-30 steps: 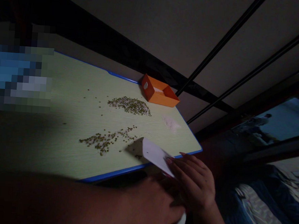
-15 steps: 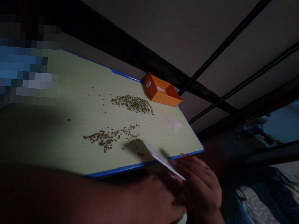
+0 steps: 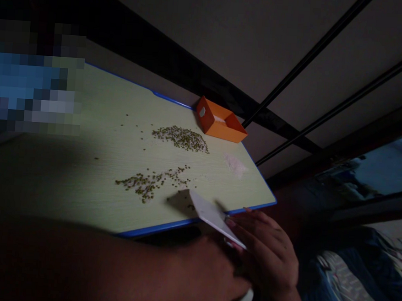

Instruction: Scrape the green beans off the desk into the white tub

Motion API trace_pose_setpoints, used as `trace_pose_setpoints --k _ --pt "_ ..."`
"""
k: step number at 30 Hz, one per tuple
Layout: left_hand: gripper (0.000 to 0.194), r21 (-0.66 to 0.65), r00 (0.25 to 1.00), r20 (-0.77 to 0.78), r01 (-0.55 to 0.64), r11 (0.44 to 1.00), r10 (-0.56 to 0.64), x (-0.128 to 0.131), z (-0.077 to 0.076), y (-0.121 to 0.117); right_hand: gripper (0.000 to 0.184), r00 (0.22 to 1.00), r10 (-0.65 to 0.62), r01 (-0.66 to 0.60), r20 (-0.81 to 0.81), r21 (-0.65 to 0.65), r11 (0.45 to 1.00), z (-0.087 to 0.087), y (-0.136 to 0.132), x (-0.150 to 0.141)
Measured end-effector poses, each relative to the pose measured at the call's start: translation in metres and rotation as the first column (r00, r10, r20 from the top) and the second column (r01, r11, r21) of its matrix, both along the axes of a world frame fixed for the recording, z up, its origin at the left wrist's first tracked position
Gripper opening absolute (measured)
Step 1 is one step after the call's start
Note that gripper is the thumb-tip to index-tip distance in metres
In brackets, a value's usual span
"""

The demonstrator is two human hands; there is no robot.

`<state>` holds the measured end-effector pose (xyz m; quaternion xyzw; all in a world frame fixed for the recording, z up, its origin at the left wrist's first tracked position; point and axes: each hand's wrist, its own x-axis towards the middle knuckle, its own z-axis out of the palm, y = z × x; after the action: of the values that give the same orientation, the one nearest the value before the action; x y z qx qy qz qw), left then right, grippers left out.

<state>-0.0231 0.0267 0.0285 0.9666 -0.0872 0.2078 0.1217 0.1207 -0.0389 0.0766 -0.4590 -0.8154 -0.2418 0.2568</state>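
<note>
Across the near edge of the tabletop (image 3: 102, 189), a white card (image 3: 208, 210), probably light, stiff and best held by its rim, is clamped by the right hand (image 3: 275, 249); the left hand's (image 3: 206, 270) grip is unclear.

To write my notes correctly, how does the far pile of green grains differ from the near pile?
The far pile is dense and compact; the near pile is loose and straggling. The far pile looks fuller, the near pile sparser. Both mix green grains with whitish bits.
</note>
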Motion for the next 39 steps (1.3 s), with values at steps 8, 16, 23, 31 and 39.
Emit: trace_pose_setpoints --k 8,16,23,31,39 --pt "0.033 0.002 1.000 0.026 0.000 1.000 0.000 0.0005 0.0009 0.0004 0.012 0.999 -0.012 0.012 0.036 0.005 1.000 -0.0042 0.0006 0.0003" --pt "0.036 0.000 0.999 0.036 0.020 1.000 -0.020 0.0002 0.0018 0.0016 0.016 0.999 -0.052 0.051 0.014 0.030 0.998 -0.0050 -0.0043 0.0021" --pt "0.034 -0.006 0.999 0.037 -0.003 1.000 0.003 0.0012 0.0008 0.0006 0.016 0.999 0.000 0.000 0.032 -0.006 1.000 -0.0023 -0.0029 -0.0007" --pt "0.035 -0.007 0.998 0.056 -0.009 1.000 0.009 0.0021 -0.0052 -0.0025 0.015 0.999 0.004 -0.003 0.048 -0.016 1.000 -0.0032 -0.0063 -0.0011" --pt "0.035 0.021 1.000 0.030 0.006 1.000 -0.007 0.0007 -0.0034 0.0010 0.014 1.000 -0.008 0.008 -0.004 0.027 1.000 0.0015 -0.0026 0.0019"
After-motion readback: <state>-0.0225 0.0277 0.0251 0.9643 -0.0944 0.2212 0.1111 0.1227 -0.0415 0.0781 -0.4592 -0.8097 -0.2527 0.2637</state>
